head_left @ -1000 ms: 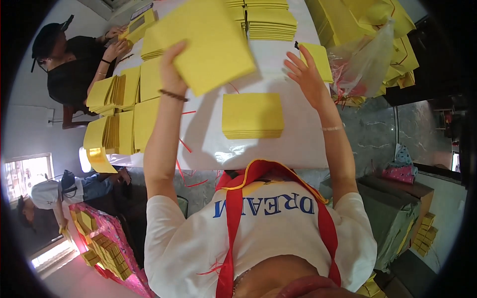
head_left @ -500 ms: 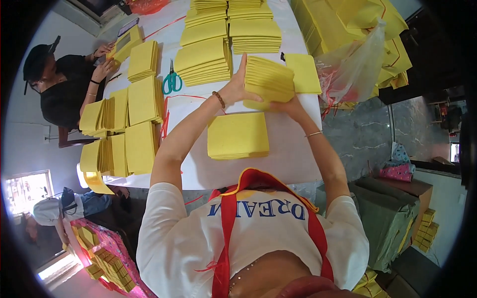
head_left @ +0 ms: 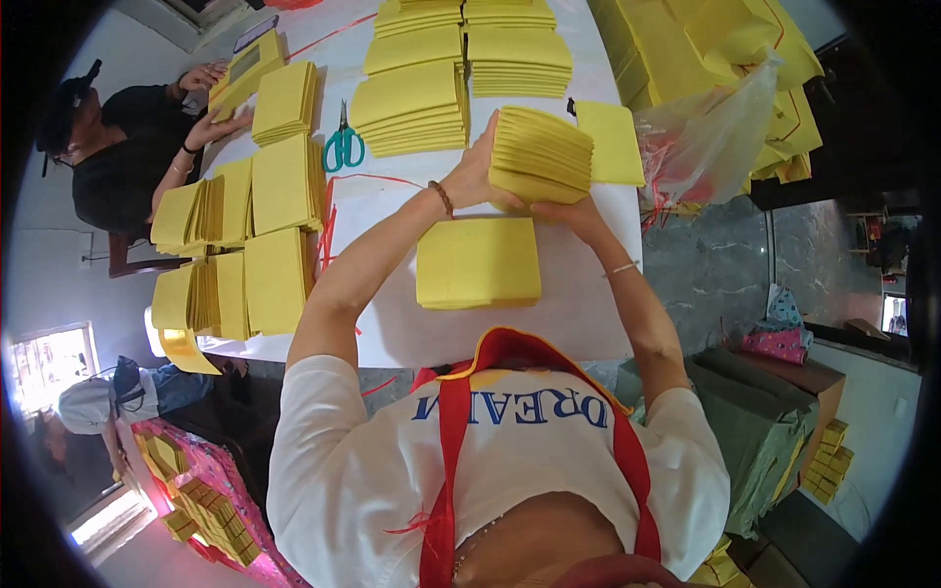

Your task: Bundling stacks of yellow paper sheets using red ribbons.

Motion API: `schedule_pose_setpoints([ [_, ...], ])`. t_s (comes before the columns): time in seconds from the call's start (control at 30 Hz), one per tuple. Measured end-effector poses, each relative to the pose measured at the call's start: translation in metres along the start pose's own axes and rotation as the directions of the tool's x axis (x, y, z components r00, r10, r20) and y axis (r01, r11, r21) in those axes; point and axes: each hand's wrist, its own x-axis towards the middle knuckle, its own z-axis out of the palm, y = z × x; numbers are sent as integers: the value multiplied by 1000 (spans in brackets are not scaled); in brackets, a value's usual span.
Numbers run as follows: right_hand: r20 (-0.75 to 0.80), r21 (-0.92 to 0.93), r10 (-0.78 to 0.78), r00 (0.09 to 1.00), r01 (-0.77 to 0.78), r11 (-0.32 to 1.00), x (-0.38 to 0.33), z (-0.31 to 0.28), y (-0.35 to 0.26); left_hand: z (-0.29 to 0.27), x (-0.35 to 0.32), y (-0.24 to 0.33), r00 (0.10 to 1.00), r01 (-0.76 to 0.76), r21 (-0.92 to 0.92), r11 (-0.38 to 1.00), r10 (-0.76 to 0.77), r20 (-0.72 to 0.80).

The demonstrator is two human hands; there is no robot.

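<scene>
Between both palms I hold a thick stack of yellow folded sheets (head_left: 542, 152), raised over the table with its layered edges showing. My left hand (head_left: 475, 178) is wrapped round the left side of the stack. My right hand (head_left: 570, 214) grips its lower right side, and some of its fingers are hidden. Just nearer to me lies a second neat yellow stack (head_left: 478, 263), flat on the white tabletop (head_left: 392, 318). A flat yellow piece (head_left: 610, 142) rests to the right of the held stack.
Tall yellow piles (head_left: 412, 103) stand beyond my hands. Teal-handled scissors (head_left: 343, 149) and red strings (head_left: 326, 230) lie left of them. More stacks (head_left: 282, 279) line the left edge, near a co-worker's hands (head_left: 211, 127). A clear plastic bag (head_left: 711, 137) hangs at the right edge.
The held stack has tilted so that more of its layered edge faces me, and my right hand has drawn in beneath it. The co-worker's hand has shifted. The whole view has moved slightly.
</scene>
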Motion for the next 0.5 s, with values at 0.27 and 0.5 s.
schedule_pose_setpoints([
  [0.27, -51, 67, -27, 998, 31, 997, -2, 4, -2, -4, -1, 11, 986, 162, -56, 985, -159, 55],
  [0.5, -151, 11, -161, 975, 165, 986, 6, 5, -4, -7, 1, 15, 980, 178, 68, 982, -183, 72],
])
